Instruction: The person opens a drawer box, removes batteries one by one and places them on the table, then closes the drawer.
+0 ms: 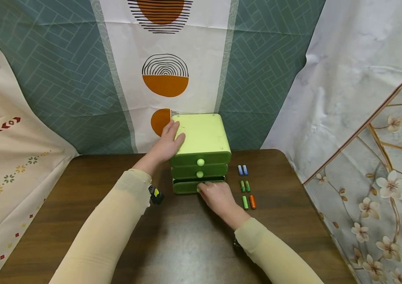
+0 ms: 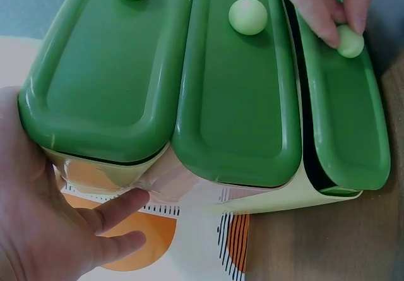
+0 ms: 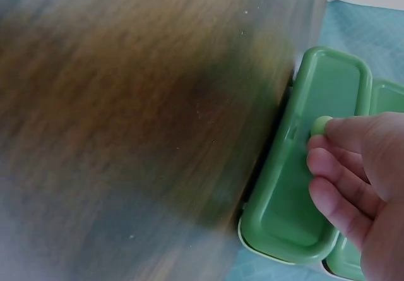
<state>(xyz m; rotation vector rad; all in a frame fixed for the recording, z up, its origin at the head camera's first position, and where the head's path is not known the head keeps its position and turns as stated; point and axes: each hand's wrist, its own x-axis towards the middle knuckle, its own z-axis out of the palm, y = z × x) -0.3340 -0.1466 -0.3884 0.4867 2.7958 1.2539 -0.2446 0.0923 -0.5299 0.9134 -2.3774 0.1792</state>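
Note:
A small three-drawer cabinet (image 1: 204, 134) with a pale green body and darker green drawer fronts stands against the cloth backdrop. My left hand (image 1: 168, 142) rests on its upper left edge, and in the left wrist view the fingers extend along its side. Down at the bottom drawer (image 1: 184, 187), my right hand (image 1: 218, 197) pinches the round knob (image 2: 350, 42) between thumb and fingers. That drawer is pulled slightly out, with a dark gap behind its front. The top drawer (image 2: 107, 66) and middle drawer (image 2: 243, 98) sit closed, each with its own round knob.
Right of the cabinet, small batteries lie in pairs on the brown wooden table (image 1: 293, 221): blue ones (image 1: 242, 170), dark green ones (image 1: 247, 186), then a light green one (image 1: 245, 202) beside an orange one (image 1: 252, 202). Patterned cloths hang behind and at both sides.

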